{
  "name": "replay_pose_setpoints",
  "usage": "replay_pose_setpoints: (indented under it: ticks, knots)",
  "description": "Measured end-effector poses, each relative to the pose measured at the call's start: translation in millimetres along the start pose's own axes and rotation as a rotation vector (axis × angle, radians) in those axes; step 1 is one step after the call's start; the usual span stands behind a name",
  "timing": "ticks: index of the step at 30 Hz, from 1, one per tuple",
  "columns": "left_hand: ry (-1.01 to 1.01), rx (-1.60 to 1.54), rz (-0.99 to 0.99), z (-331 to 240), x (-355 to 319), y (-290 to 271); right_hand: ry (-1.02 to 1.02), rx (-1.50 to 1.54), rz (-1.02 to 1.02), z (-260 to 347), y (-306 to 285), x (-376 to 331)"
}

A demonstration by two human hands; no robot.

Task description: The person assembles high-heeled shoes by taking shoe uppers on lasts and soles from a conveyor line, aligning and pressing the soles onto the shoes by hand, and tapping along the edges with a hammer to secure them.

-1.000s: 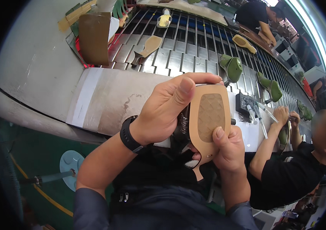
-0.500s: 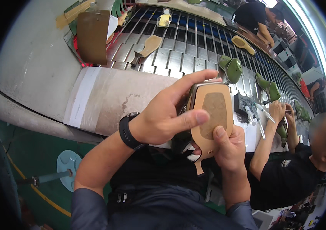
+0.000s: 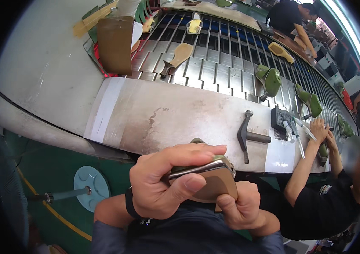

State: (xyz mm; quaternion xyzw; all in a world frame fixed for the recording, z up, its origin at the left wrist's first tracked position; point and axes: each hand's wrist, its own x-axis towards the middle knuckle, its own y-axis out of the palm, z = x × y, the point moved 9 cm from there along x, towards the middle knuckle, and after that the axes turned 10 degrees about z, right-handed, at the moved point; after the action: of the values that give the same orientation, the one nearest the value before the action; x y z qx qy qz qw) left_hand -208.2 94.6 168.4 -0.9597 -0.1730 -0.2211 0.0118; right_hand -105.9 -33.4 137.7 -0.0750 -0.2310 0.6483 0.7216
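Both hands, left hand and right hand, clamp tan shoe sole below hammer; looks stiff, light, best held by edges.

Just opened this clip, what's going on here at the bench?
A person seated at a metal workbench holds a shoe on a green last in both hands: the left hand wraps over its top and side, and the right hand grips it from below, tan sole facing up. A hammer lies on the bench. Beyond it, more lasted shoes sit on a slatted conveyor, and a co-worker works to the right.
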Motion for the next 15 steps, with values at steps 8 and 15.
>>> replay_pose_setpoints:
  ticks: [8,15]
  knots:
    - [-0.016,0.138,-0.141,-13.5,-14.2,-9.9,-0.018,0.020,0.034,7.3,13.8,8.8]
    - [-0.151,0.251,-0.144,-30.0,-9.6,-17.7,-0.096,-0.068,0.027,14.9,29.4,15.7]
